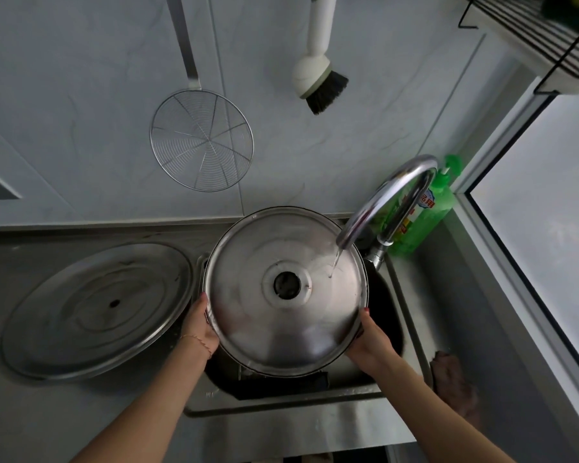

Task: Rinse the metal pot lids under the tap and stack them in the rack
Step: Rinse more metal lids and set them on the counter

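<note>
While water runs from the curved tap [386, 202], a round metal lid [283, 290] is held over the sink [365, 394], its domed side up and its central knob facing the camera. The thin stream lands on the lid's upper right portion, just beside the knob ring. The left hand [199, 329] grips the lid's lower left rim, thumb on top and fingers curled beneath. The right hand [373, 344] grips the lower right rim in the same manner. A second, larger metal lid [96, 310] lies tilted on the tabletop [24, 412] left of the sink, apart from the held lid. A green detergent bottle [428, 212] stands behind the tap. A wire skimmer [201, 140] and a scrubbing brush [318, 75] hang on the wall. A brown cloth [455, 382] lies right of the sink.
</note>
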